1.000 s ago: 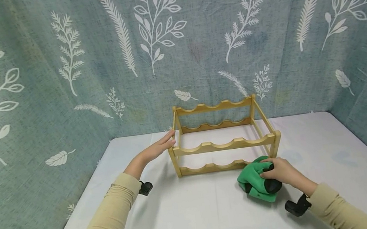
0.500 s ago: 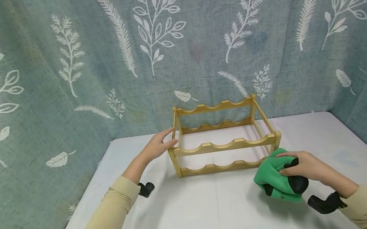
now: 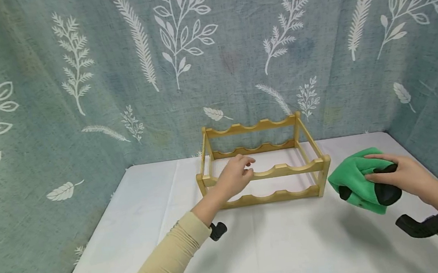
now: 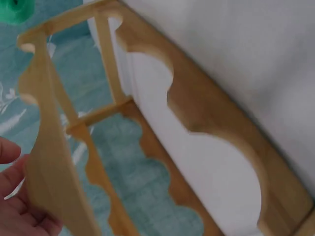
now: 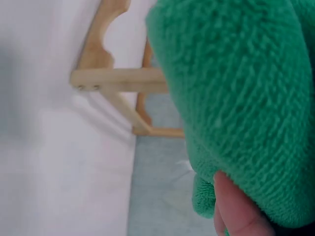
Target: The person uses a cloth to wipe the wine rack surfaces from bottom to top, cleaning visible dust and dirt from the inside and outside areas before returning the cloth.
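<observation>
Head cam looks fwd & down from near side, well back; gets tbl [image 3: 280,246], whole rack [image 3: 281,170] & far curtain [image 3: 235,67]. L wrist cam [image 3: 218,231] v. close to rack's near side, tipped sideways, faces far. R wrist cam [image 3: 421,226] v. close to green cloth [image 5: 236,98], also sideways, rack's right end beyond. All 3 share rack, tbl, curtain.

Blue-green cloth [image 3: 225,14] hangs in front of me and down both sides, printed with white leafy sprigs [image 3: 187,32] and feathery fronds, a few faint yellowish smudges showing in the weave. It meets the far edge of a white table [image 3: 290,259], lightly creased, where the soft light leaves blurred grey shadows [image 3: 363,230].
</observation>
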A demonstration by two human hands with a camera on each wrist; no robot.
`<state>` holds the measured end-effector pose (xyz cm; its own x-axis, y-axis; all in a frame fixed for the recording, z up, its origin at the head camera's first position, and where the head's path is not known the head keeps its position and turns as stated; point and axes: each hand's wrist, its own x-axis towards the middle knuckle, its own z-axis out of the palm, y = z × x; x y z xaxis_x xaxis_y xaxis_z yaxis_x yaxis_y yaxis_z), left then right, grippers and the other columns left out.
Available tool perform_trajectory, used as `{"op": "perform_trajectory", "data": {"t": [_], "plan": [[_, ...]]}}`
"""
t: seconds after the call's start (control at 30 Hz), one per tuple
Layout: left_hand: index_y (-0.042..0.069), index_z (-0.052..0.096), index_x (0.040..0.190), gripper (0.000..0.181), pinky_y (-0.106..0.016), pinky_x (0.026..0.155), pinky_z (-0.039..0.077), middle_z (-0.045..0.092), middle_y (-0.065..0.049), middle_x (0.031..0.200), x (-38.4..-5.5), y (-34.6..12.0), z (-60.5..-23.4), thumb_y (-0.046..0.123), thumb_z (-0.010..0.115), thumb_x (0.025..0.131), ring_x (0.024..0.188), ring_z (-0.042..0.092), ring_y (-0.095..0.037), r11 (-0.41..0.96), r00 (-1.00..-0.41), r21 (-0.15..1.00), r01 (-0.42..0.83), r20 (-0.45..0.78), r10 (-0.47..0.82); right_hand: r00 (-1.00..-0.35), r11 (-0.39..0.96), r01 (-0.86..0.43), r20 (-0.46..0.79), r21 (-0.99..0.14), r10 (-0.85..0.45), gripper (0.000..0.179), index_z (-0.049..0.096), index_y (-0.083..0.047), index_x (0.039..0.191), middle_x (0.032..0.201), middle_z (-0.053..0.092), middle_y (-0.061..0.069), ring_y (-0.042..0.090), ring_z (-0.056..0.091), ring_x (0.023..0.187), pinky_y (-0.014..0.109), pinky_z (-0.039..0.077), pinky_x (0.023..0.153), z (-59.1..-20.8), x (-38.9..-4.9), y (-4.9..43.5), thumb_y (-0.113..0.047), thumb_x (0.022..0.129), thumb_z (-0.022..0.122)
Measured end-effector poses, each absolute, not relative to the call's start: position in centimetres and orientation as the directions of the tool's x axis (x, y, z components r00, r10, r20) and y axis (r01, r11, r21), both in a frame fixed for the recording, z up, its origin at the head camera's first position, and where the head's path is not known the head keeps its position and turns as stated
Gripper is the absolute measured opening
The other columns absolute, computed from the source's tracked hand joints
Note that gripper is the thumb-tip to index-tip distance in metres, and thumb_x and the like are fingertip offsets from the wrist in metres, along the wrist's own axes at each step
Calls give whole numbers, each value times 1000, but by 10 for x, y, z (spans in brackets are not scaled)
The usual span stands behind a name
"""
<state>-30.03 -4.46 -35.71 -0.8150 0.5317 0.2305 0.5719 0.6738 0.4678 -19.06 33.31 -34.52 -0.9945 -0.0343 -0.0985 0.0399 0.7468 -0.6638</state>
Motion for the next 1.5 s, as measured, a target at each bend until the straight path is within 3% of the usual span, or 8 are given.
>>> {"op": "perform_trajectory", "data": {"t": [0.17,0.33,0.57,0.87,1.13,1.33,1.5], "plan": [[10,65,94,16,-26,70,41,54,-1,85,-305,-30,-374,14,50,91,79,48,-14,717,-795,345,606,299,528,-993,742,61,-115,-668,-21,78,28,1,142,139,18,40,57,26,119,57,42,82,-352,-192,339,-43,86,60],[14,69,80,18,-23,62,34,52,5,70,-308,-28,-381,19,53,89,64,40,-12,734,-763,250,632,366,532,-993,747,73,-118,-661,-7,80,27,1,143,139,17,40,59,26,119,59,41,82,-355,-192,345,-45,86,59],[16,70,74,18,-19,58,38,60,6,72,-309,-29,-389,22,58,86,65,47,-10,725,-740,253,640,458,493,-991,720,94,-135,-687,0,81,23,1,144,140,12,41,60,22,119,61,38,83,-356,-194,351,-44,87,58],[19,67,66,18,-16,55,39,59,10,66,-308,-47,-396,29,67,82,62,49,-6,641,-618,191,743,562,549,-990,712,135,-121,-689,71,85,18,2,144,140,8,41,62,19,119,64,36,82,-361,-190,366,-47,87,57],[17,61,56,26,-17,53,34,50,8,57,-309,-85,-394,14,68,81,55,38,-1,365,-482,315,876,552,681,-988,703,152,-127,-695,88,84,15,2,144,142,1,40,63,12,121,69,29,83,-367,-183,378,-45,88,56],[11,45,47,40,-19,50,29,35,4,50,-316,-109,-393,-2,66,79,52,27,2,216,-461,466,858,513,724,-986,698,163,-136,-697,95,85,14,3,144,141,0,41,63,11,121,69,29,83,-369,-181,380,-45,88,56],[7,44,47,39,-22,51,30,35,-1,48,-322,-116,-392,-6,65,78,55,24,4,188,-409,421,887,528,744,-985,710,168,-146,-684,92,85,14,4,144,140,2,42,64,13,119,68,31,83,-369,-181,381,-46,88,56]]}}
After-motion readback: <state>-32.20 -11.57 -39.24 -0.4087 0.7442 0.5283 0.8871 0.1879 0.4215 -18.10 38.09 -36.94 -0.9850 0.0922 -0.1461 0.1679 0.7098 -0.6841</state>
